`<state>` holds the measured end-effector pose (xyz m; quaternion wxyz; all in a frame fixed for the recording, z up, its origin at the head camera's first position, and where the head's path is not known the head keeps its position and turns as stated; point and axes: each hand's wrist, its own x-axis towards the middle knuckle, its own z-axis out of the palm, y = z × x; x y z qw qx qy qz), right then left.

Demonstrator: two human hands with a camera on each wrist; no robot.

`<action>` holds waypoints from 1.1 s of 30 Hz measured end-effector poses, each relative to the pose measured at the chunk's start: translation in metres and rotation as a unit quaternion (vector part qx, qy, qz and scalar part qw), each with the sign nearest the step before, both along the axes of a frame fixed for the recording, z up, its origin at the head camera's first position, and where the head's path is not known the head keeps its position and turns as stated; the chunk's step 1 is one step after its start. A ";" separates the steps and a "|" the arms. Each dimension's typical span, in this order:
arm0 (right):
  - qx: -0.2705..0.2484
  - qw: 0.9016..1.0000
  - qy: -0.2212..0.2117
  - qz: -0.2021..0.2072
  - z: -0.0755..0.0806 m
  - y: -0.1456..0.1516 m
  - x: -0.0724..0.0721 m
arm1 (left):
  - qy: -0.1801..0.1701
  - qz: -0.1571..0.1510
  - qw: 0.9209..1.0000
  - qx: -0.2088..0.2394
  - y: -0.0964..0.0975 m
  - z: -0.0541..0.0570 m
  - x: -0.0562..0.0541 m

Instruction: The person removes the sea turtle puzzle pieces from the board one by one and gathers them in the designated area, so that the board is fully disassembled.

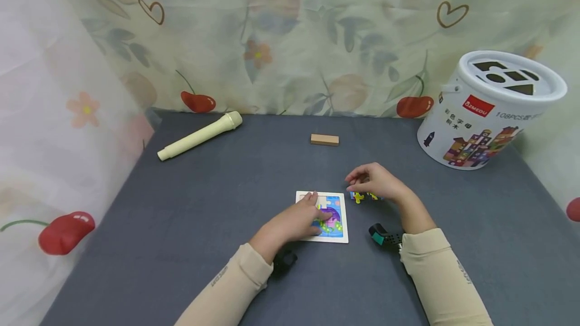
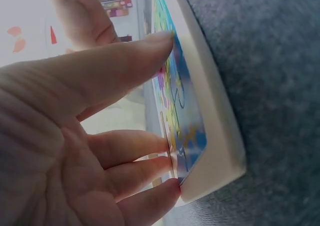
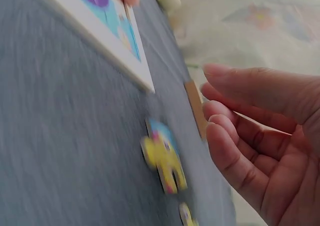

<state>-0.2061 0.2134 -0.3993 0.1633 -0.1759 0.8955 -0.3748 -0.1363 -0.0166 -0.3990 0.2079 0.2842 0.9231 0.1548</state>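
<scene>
A small jigsaw puzzle in a white frame (image 1: 344, 230) lies on the dark table, its picture blue, purple and green. My left hand (image 1: 295, 218) rests over its left side, fingertips and thumb touching the picture, as the left wrist view also shows. To the right of the frame lie loose yellow-and-blue puzzle pieces; one puzzle piece (image 3: 165, 161) and part of a smaller-looking piece (image 3: 187, 216) show in the right wrist view. Just above them hovers my right hand (image 1: 378, 181), fingers loosely bent, with nothing visible between thumb and fingers.
A wooden block (image 1: 324, 140) lies behind the puzzle. At the back left is a cream microphone-shaped object (image 1: 199, 137). A large white bucket (image 1: 480, 114) with a shape-sorter lid stands at the back right. Patterned cloth (image 1: 290, 54) hangs behind the table.
</scene>
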 end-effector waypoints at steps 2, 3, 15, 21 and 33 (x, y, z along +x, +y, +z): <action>-0.002 1.000 -0.003 0.012 0.000 -0.008 -0.001 | -0.005 0.002 1.000 -0.006 0.000 0.000 0.000; -0.003 1.000 -0.004 0.017 0.000 -0.011 -0.001 | -0.007 0.004 1.000 -0.009 0.000 0.000 0.000; 0.004 0.997 -0.026 0.075 -0.001 -0.034 0.000 | -0.028 0.014 0.999 -0.006 -0.001 0.000 0.001; 0.013 0.996 -0.035 0.082 -0.001 -0.038 0.004 | -0.032 0.009 0.999 -0.001 -0.001 0.000 0.001; 0.012 0.995 -0.016 0.103 -0.003 -0.039 0.005 | -0.028 0.005 1.000 0.000 -0.002 0.000 0.000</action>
